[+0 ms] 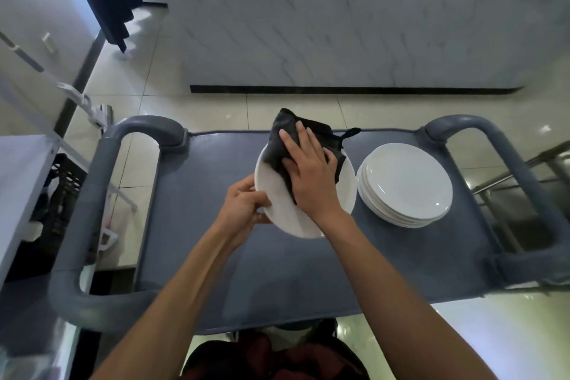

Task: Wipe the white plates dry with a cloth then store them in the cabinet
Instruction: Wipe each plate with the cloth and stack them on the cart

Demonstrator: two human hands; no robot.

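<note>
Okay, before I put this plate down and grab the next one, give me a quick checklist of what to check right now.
1. Grip on the round white plate: ok, the left hand holds its left rim.
2. Dark grey cloth on the plate: ok, the right hand presses it flat onto the plate's face.
3. Plate dry: cannot tell, cloth and hand cover much of it.
4. Plate's underside wiped: cannot tell, it is hidden.
5. Stack of white plates: ok, it sits on the grey cart top, right of the held plate.
6. Space to set the plate down: ok, bare cart top shows to the left.
</note>
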